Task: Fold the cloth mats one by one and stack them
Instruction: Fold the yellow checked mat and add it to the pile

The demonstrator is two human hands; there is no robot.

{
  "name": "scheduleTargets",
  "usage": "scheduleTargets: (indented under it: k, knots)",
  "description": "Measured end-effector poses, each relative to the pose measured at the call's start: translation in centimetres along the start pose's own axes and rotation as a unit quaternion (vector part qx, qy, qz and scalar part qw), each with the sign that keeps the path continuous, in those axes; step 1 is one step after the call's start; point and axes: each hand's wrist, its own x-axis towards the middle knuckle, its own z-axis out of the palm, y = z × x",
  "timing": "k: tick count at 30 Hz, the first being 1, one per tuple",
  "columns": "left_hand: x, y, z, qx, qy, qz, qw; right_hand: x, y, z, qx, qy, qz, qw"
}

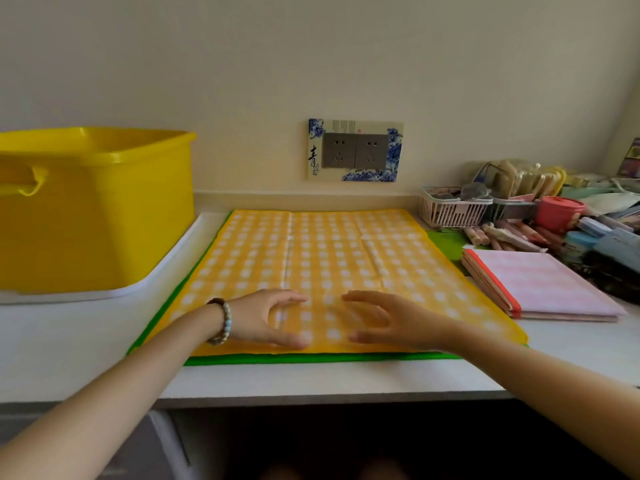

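Over the near edge of the yellow checked mat (322, 268), the left hand (266, 317) and right hand (391, 320) hover with fingers loosely spread, gripping nothing. The mat lies flat beneath them on a green mat (311, 358), and folded pink mats (547, 285) are stacked just to the right.

I read the yellow checked mat (322, 271) as thin matt cloth w/ soft crease lines. The green mat (311, 358) under it looks matt, felt-like. Same matt cloth for the folded pink mats (547, 285). The yellow tub (104, 220) is glossy, smooth plastic. The counter (69, 341) is smooth matt white, and the socket plates (355, 150) have a brushed grey finish.
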Motion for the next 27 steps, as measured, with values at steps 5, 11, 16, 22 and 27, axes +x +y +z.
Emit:
scheduleTargets:
  k: [5,11,16,22,27]
  knots:
    - [-0.5,-0.3,0.4,0.056,-0.026,0.014,0.998,-1.2,0.1,0.7,-0.038,-0.025,-0.043,0.998]
    - [-1.0,0.1,-0.1,0.010,-0.030,0.020,0.999,-1.2,-0.1,-0.4,0.005,-0.060,-0.032,0.998]
    - [-1.5,0.4,-1.7,-0.070,-0.007,0.019,0.997,-1.4,-0.2,-2.5,-0.030,-0.056,-0.029,0.998]
    - [-1.8,1.4,-3.5,-0.042,0.007,-0.013,0.999,-1.6,0.0,-5.7,-0.053,-0.045,-0.005,0.998]
    - [-1.5,2.5,-5.9,-0.042,0.007,-0.009,0.999,-1.0,-0.9,-8.1,-0.014,-0.098,-0.001,0.995]
